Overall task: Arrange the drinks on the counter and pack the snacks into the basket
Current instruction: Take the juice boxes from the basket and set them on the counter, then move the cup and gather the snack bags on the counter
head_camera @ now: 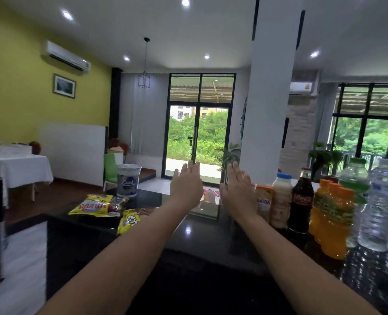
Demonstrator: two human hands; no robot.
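Both arms stretched over the counter [188,242], left hand [185,186] and right hand [238,189] flat-fingered, apart, holding nothing.

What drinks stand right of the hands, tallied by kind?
Orange juice bottles: 3
Coca-Cola bottle: 1
Blue-capped milky bottle: 1
Orange-labelled small drink: 1
Clear plastic bottles: 3, one cut by frame edge
Total: 9

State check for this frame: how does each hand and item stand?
Left hand: open, holding nothing.
Right hand: open, holding nothing.
Cola bottle: upright, capped.
Orange bottles: upright, capped.
Water bottles: upright.
Cup: upright.
Snack bags: lying flat on the counter, unpacked.
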